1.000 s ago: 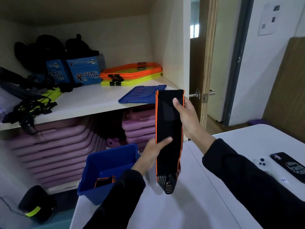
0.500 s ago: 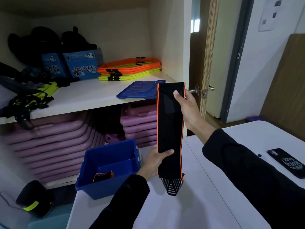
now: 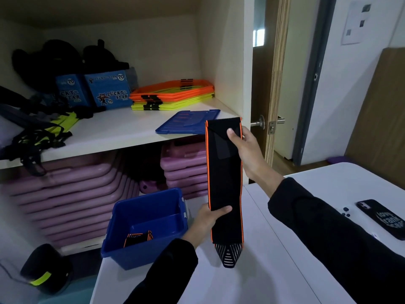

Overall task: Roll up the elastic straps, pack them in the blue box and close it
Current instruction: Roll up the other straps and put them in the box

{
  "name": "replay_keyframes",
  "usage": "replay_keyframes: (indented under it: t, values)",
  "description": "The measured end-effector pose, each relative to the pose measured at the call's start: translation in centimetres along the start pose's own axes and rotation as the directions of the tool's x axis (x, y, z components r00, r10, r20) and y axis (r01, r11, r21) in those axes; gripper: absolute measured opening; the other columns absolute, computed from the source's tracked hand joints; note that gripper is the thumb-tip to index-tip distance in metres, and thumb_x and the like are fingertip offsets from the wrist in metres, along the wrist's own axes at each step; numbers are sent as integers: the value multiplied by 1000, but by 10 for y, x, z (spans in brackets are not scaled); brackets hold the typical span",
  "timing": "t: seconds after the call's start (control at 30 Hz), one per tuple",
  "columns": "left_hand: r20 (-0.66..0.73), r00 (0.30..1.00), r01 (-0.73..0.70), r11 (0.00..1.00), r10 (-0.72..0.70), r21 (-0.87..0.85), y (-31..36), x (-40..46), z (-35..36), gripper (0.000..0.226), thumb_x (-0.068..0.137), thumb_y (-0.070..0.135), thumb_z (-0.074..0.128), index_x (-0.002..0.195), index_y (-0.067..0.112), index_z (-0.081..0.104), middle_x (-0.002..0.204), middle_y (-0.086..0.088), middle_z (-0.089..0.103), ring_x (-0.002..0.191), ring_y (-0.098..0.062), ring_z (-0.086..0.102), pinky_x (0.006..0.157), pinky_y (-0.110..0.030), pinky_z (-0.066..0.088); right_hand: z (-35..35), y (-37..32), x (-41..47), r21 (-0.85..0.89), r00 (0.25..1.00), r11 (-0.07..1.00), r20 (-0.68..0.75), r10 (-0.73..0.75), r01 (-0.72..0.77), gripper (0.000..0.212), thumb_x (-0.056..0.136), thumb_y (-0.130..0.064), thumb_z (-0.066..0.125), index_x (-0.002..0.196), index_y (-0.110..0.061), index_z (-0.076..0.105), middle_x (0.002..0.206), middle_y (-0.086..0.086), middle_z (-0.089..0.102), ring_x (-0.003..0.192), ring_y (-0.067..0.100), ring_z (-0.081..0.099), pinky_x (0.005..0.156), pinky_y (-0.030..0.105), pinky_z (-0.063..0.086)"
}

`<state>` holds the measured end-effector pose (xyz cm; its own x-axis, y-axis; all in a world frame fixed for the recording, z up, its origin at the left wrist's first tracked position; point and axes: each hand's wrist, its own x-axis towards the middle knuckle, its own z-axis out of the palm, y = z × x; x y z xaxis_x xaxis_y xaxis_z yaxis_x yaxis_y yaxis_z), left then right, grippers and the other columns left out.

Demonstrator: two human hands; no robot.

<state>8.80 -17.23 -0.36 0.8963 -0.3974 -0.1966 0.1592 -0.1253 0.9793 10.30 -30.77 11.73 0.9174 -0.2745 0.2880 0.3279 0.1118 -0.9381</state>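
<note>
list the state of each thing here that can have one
strap: unrolled, hanging upright, held at both ends
right hand: pinching the strap's top end
left hand: gripping the strap lower down
blue box: open, on the table, one rolled strap inside
lid: off, lying flat on the shelf
door: ajar
phone: lying flat on the table

The box (image 3: 151,218) sits on the desk's (image 3: 252,286) left edge with a rolled strap (image 3: 138,238) inside. Right of the box hangs a strap (image 3: 223,183); further right lies a phone (image 3: 381,218). Behind the box, on the shelf (image 3: 109,132), lies the lid (image 3: 188,121).
</note>
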Motion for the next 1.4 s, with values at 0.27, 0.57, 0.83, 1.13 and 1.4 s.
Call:
replay_keyframes:
  t: [0.27,0.57,0.83,1.13,1.4]
  values:
    - [-203,900,-407,910,386,-76,104,10,-28,46,91,26,56,134,23,40,124,3,54,111,-8,56,103,-24,44,10,18,-9,-186,995,983,97,19,0,39,90,-36,52,123,-15,51,123,12,61,116,26,58,105,48,42]
    - [-316,775,-513,837,547,191,125,19,-13,47,95,13,45,140,14,32,149,-1,31,137,-12,27,102,-16,20,29,14,-13,-142,993,990,116,39,-22,42,97,-28,43,135,-15,33,125,2,53,123,20,52,106,39,42]
    - [-325,782,-517,844,532,139,120,16,-27,49,91,20,54,137,14,38,135,8,40,131,-8,34,108,-22,25,8,8,-8,-222,945,973,299,130,-63,36,93,-3,46,125,-18,41,117,7,56,106,15,55,83,18,48]
    - [-136,877,-452,887,462,95,108,13,-22,38,94,12,48,132,10,42,118,-3,58,113,-18,55,98,-30,44,-2,6,-9,-245,954,969,297,40,35,38,95,-9,46,133,-10,40,129,15,55,114,19,55,94,26,48]
    - [-66,881,-473,879,469,-64,111,11,-25,34,93,0,43,121,20,45,108,7,60,103,-8,56,93,-22,46,-15,-6,-8,-297,907,953,415,65,67,42,92,9,39,131,-6,39,103,5,57,82,-3,64,62,7,51]
